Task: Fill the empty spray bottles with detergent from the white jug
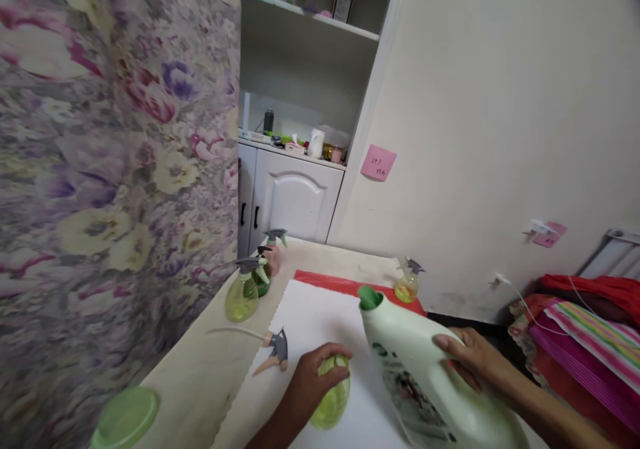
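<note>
On the left of the working area, a loose spray head [277, 347] in grey and pale pink lies on its side, its thin tube pointing left. Beside it, the person's left hand [319, 375] is curled round the upper part of a small bottle [333, 405], thumb and fingers closed to its width. The bottle is see-through yellow-green, has ridged sides, and leans a little over a white sheet [310, 315]; whether its base rests there cannot be told. To the right, a big pale green jug [400, 342] tilts left, with a darker green spout [370, 297] and a picture label. The right hand [467, 352] is wrapped round its handle, thumb on top. Spout and small bottle are apart.

The cream table [190, 375] carries a green tub [127, 412] at its near left corner, then a yellow-green spray bottle [241, 300] with darker and pink ones behind it. The white sheet overlaps a red sheet [330, 283], and another spray bottle [407, 287] stands at the far right.

A flowered curtain [120, 169] fills the left side of the room. Next come a white cupboard [300, 199] with shelves above, a plain wall [490, 102] bearing a pink note [379, 163], and bright folded bedding [595, 342].
</note>
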The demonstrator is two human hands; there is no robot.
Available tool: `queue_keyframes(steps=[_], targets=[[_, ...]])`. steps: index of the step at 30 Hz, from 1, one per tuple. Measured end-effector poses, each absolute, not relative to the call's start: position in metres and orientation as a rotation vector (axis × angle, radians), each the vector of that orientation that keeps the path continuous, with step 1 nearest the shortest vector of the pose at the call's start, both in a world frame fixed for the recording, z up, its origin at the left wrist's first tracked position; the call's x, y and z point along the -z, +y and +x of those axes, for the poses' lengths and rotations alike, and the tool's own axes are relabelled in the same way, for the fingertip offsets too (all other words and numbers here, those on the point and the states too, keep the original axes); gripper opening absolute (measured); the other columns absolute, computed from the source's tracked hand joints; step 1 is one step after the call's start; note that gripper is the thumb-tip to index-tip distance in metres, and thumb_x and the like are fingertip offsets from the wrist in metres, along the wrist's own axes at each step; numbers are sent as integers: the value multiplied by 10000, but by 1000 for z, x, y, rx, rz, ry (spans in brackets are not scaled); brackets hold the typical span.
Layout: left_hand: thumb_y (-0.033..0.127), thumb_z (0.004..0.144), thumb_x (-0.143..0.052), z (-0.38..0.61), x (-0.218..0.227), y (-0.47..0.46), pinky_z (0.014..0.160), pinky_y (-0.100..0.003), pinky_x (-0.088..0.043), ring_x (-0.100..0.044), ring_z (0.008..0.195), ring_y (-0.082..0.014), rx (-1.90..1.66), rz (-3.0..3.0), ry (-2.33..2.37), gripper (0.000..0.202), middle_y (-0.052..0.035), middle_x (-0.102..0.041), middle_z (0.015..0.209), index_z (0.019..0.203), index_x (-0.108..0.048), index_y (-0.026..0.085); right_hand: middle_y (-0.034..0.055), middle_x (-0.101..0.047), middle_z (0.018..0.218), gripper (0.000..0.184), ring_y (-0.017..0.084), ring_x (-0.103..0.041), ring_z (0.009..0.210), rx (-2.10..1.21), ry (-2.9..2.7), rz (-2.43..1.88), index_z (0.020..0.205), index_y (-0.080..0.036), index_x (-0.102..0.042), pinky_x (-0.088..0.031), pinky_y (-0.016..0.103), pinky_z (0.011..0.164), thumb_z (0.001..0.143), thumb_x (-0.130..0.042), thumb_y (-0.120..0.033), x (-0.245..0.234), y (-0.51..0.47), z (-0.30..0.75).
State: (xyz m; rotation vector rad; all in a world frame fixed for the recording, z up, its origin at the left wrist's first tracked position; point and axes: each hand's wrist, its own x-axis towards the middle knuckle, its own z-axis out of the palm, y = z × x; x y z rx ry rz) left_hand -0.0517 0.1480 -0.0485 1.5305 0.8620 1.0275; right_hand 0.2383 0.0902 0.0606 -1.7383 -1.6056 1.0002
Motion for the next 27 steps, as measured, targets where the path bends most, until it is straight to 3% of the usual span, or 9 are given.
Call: queue_keyframes(steps=[3, 6, 10, 21, 24, 27], targets=[[214, 674, -638, -52, 48, 148, 823, -303, -465, -632, 863, -224, -1008, 1549, 869, 235, -29, -731, 897, 893, -723, 204, -76, -354, 305, 589, 64, -276, 346, -892, -1415, -1675, 462, -219, -361, -267, 256, 486, 803, -456, -689, -43, 111, 234], [230, 667, -641, -54, 48, 150, 826, -314, -456, -624, 857, -229, -992, 1570, 880, 236, -24, -725, 871, 887, -720, 202, -54, -340, 329, 641, 95, -346, 375, -879, -1281, -1530, 387, -221, -358, -297, 277, 505, 854, -395, -659, -21, 136, 216], [237, 660, -652, -55, 49, 153, 852, -326, -446, -628, 890, -245, -974, 1572, 888, 236, -26, -733, 875, 880, -727, 198, -41, -407, 400, 603, 121, -388, 411, -885, -1121, -1305, 452, -221, -433, -329, 286, 511, 890, -349, -626, 9, 171, 186], [166, 627, -710, -59, 57, 160, 923, -310, -437, -637, 996, -250, -915, 1556, 833, 293, -21, -746, 971, 913, -741, 220, -20, -397, 435, 618, 150, -406, 453, -814, -1085, -1253, 443, -251, -353, -372, 314, 542, 921, -200, -612, 54, 202, 153], [152, 636, -702, -62, 50, 159, 949, -307, -430, -637, 1023, -248, -900, 1553, 840, 301, -20, -745, 996, 926, -741, 222, -13, -450, 509, 556, 167, -451, 516, -792, -1119, -1283, 507, -248, -404, -416, 317, 591, 927, -247, -578, 53, 198, 158], [170, 635, -705, -65, 45, 159, 961, -319, -429, -636, 1026, -257, -881, 1571, 863, 316, -27, -746, 1016, 946, -742, 215, 20, -589, 763, 365, 221, -574, 755, -680, -1163, -1377, 761, -248, -523, -480, 336, 750, 902, -382, -554, 53, 186, 171]])
